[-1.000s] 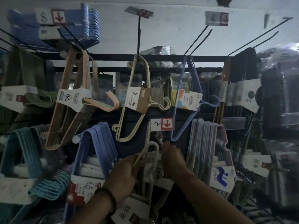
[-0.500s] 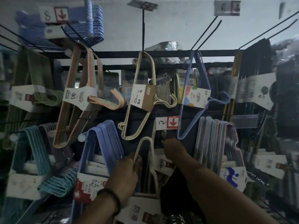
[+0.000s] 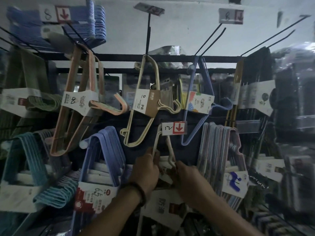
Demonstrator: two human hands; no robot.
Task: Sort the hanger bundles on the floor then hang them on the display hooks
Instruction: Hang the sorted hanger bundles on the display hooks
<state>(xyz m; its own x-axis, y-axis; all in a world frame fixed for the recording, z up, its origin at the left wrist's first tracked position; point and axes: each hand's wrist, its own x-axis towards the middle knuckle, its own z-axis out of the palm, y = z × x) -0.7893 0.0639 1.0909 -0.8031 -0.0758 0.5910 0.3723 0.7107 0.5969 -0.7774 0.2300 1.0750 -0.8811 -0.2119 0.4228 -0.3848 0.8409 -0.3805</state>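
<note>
A white hanger bundle (image 3: 170, 150) with a paper label hangs low in the middle of the rack, under the price tag marked 12 (image 3: 173, 128). My left hand (image 3: 146, 169) grips its left side. My right hand (image 3: 185, 174) pinches the lower right bend of the white hanger. The top of the bundle goes up behind the price tag, so I cannot tell whether it sits on the hook there.
Around it hang other bundles: cream (image 3: 144, 103), blue wire (image 3: 199, 103), peach (image 3: 80, 106), purple-blue (image 3: 104, 159), teal (image 3: 29, 160), pastel (image 3: 221, 157). Bare black hooks (image 3: 211, 41) jut out at the upper right. Black packs (image 3: 255, 79) fill the right side.
The white bundle has risen toward the 12 tag. My left hand slid up its left side; my right hand dropped from under the tag to the hanger's lower bend.
</note>
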